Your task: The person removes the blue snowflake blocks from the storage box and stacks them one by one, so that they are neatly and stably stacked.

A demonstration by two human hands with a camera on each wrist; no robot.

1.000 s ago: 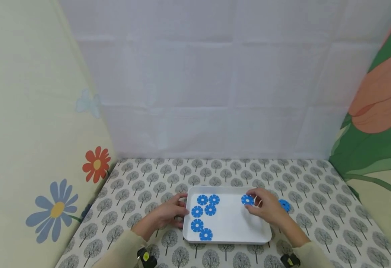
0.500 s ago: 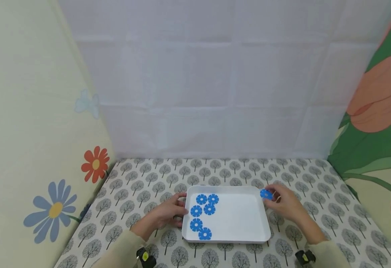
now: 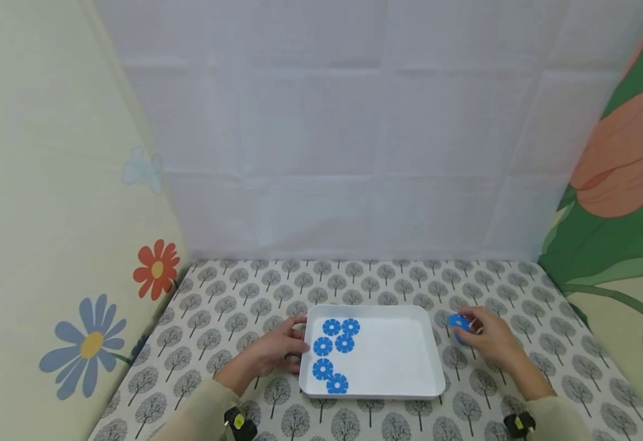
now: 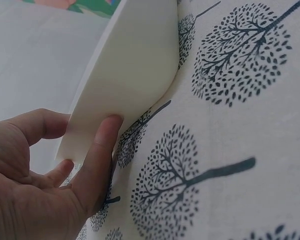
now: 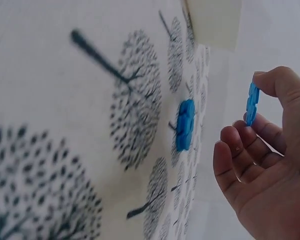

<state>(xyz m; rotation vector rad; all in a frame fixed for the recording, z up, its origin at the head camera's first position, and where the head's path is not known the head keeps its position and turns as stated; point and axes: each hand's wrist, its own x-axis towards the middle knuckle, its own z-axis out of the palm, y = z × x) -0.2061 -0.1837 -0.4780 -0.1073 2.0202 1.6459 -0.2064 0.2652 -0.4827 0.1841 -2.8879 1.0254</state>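
Note:
My left hand (image 3: pixel 277 348) grips the left side of a white tray (image 3: pixel 404 392); in the left wrist view the thumb (image 4: pixel 106 137) lies against the tray's outer wall. Several blue notched snowflake discs (image 3: pixel 323 369) with centre holes lie flat in the tray's left half. Beyond the right rim, my right hand (image 3: pixel 489 335) pinches another blue disc (image 5: pixel 252 104) between thumb and fingertips, held above the cloth. A short stack of blue discs (image 5: pixel 186 125) sits on the cloth beneath it, partly hidden by the held disc in the head view.
A cloth with printed trees (image 3: pixel 371 285) covers the table. Behind it hangs a white sheet (image 3: pixel 321 153). Flower-printed panels stand on the left (image 3: pixel 51 233) and right (image 3: pixel 630 257). The tray's wall (image 5: pixel 215 22) shows at the top of the right wrist view.
The right hand has carried its disc rightward from over the tray, across the right rim, to above the discs on the cloth. The left hand stays at the tray.

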